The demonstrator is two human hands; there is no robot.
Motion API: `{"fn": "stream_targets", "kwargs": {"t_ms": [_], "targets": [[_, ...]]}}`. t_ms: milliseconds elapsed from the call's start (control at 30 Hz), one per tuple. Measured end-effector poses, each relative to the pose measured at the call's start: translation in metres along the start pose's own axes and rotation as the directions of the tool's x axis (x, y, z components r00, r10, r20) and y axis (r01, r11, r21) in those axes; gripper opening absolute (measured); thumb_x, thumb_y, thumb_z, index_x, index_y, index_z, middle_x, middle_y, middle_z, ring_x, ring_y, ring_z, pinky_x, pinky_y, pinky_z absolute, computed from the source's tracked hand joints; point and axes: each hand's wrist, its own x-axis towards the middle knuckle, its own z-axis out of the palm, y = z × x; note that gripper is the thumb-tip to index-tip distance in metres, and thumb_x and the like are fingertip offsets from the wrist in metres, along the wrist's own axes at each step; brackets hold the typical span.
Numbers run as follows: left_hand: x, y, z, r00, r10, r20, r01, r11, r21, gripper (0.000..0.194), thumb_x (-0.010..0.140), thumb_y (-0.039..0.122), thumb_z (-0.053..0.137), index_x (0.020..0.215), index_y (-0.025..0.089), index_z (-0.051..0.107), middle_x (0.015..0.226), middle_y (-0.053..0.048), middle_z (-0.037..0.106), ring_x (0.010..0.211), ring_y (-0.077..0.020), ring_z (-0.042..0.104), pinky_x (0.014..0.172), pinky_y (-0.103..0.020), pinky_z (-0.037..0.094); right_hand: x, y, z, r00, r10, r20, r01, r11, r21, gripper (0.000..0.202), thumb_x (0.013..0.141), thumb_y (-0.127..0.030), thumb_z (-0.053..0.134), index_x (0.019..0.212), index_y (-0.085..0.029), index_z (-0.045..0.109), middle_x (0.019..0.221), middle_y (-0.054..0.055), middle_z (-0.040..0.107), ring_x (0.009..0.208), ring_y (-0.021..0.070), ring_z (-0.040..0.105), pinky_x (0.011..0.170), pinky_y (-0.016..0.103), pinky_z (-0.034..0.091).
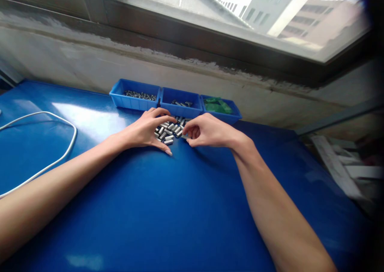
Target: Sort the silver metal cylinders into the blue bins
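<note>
In the head view, my right hand (210, 132) is pinching one short metal piece (185, 137) between thumb and fingertips, the other fingers curling in behind. That piece is sitting at the right edge of the loose pile of metal pieces (169, 142), which is lying on the blue bench (168, 208), just on the near side of the bins. My left hand (147, 130) is arching around the pile's left side, thumb and fingers spreading wide apart; it seems to be gripping nothing, though I cannot tell whether a fingertip is touching a piece.

Beyond the pile, the left bin (135, 103) is holding small grey parts (139, 96), the middle bin (180, 111) a few metal pieces, and the right bin (233, 119) something green (220, 105).

I am judging each piece to be stiff and sturdy, light enough for a pinch yet dense for its size. The shiny faces are probably being slippery, more so on the smooth bench top, so a poor pinch could be sending one skidding. I am favouring a hold across the middle of the long sides, with thumb and fingertip opposing squarely.
</note>
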Motion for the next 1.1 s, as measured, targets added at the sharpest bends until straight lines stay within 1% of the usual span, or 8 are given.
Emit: {"fn": "stream_targets", "kwargs": {"t_ms": [200, 433, 600, 733, 833, 933, 1033, 1100], "targets": [[0.004, 0.004, 0.004, 0.991, -0.107, -0.084, 0.120, 0.978, 0.168, 0.103, 0.057, 0.089, 0.071, 0.133, 0.019, 0.066, 0.133, -0.017, 0.059, 0.118, -0.0376, 0.054, 0.106, -0.052, 0.043, -0.003, 0.002, -0.007, 0.993, 0.011, -0.115, 0.016, 0.972, 0.235, 0.028, 0.070, -0.023, 0.077, 0.096, -0.015, 0.080, 0.079, 0.003, 0.077, 0.072, 0.0165, 0.070, 0.065, 0.023, 0.054], [0.006, 0.010, 0.007, 0.971, -0.195, -0.135, 0.226, 0.937, 0.268, 0.097, 0.065, 0.087, 0.068, 0.134, 0.020, 0.065, 0.126, -0.016, 0.060, 0.111, -0.0359, 0.055, 0.098, -0.049, 0.047, 0.000, 0.004, -0.002, 0.995, 0.016, -0.096, 0.016, 0.946, 0.324, 0.024, 0.069, -0.023, 0.077, 0.091, -0.014, 0.079, 0.081, 0.004, 0.076, 0.073, 0.0164, 0.068, 0.067, 0.024, 0.055], [0.005, 0.008, 0.010, 0.975, -0.161, -0.152, 0.188, 0.964, 0.186, 0.087, 0.071, 0.082, 0.069, 0.131, 0.020, 0.066, 0.119, -0.014, 0.060, 0.109, -0.0326, 0.056, 0.099, -0.047, 0.049, 0.002, 0.010, -0.001, 0.989, 0.005, -0.151, 0.043, 0.948, 0.317, 0.017, 0.075, -0.026, 0.075, 0.088, -0.015, 0.076, 0.084, 0.004, 0.076, 0.074, 0.0157, 0.068, 0.070, 0.025, 0.055], [0.005, 0.007, 0.010, 0.976, -0.154, -0.154, 0.174, 0.976, 0.131, 0.083, 0.072, 0.079, 0.070, 0.131, 0.021, 0.067, 0.118, -0.013, 0.059, 0.110, -0.0326, 0.056, 0.100, -0.049, 0.049, 0.000, 0.016, -0.002, 0.986, 0.009, -0.169, 0.062, 0.910, 0.409, 0.021, 0.077, -0.029, 0.076, 0.093, -0.016, 0.073, 0.092, 0.005, 0.077, 0.084, 0.0184, 0.073, 0.078, 0.027, 0.058], [0.004, 0.005, 0.010, 0.974, -0.166, -0.152, 0.180, 0.979, 0.090, 0.082, 0.072, 0.079, 0.071, 0.129, 0.020, 0.067, 0.119, -0.014, 0.059, 0.112, -0.0335, 0.057, 0.101, -0.051, 0.049, 0.000, 0.017, -0.002, 0.980, 0.060, -0.188, 0.032, 0.891, 0.453, 0.025, 0.076, -0.032, 0.078, 0.094, -0.016, 0.072, 0.090, 0.005, 0.078, 0.084, 0.0198, 0.075, 0.079, 0.029, 0.060], [0.004, 0.002, 0.010, 0.974, -0.170, -0.151, 0.170, 0.985, -0.012, 0.080, 0.070, 0.077, 0.074, 0.128, 0.022, 0.067, 0.121, -0.013, 0.059, 0.114, -0.0333, 0.058, 0.102, -0.051, 0.050, 0.004, 0.016, 0.002, 0.926, 0.166, -0.340, 0.004, 0.895, 0.446, 0.028, 0.074, -0.037, 0.081, 0.092, -0.016, 0.074, 0.087, 0.007, 0.078, 0.082, 0.0214, 0.076, 0.077, 0.031, 0.062], [0.003, -0.003, 0.012, 0.970, -0.173, -0.170, 0.156, 0.982, -0.109, 0.080, 0.067, 0.076, 0.078, 0.126, 0.023, 0.068, 0.121, -0.013, 0.058, 0.113, -0.0316, 0.061, 0.102, -0.048, 0.051, 0.014, 0.018, 0.010, 0.789, 0.278, -0.548, 0.051, 0.858, 0.510, 0.032, 0.073, -0.039, 0.082, 0.092, -0.015, 0.074, 0.092, 0.009, 0.079, 0.086, 0.0234, 0.077, 0.082, 0.033, 0.064], [0.003, -0.005, 0.013, 0.966, -0.177, -0.190, 0.153, 0.979, -0.135, 0.080, 0.066, 0.075, 0.079, 0.124, 0.022, 0.068, 0.121, -0.013, 0.058, 0.111, -0.0309, 0.062, 0.102, -0.047, 0.052, 0.020, 0.022, 0.017, 0.716, 0.345, -0.607, 0.090, 0.816, 0.571, 0.035, 0.072, -0.040, 0.083, 0.094, -0.014, 0.073, 0.093, 0.010, 0.079, 0.087, 0.0240, 0.078, 0.084, 0.035, 0.064]]}}
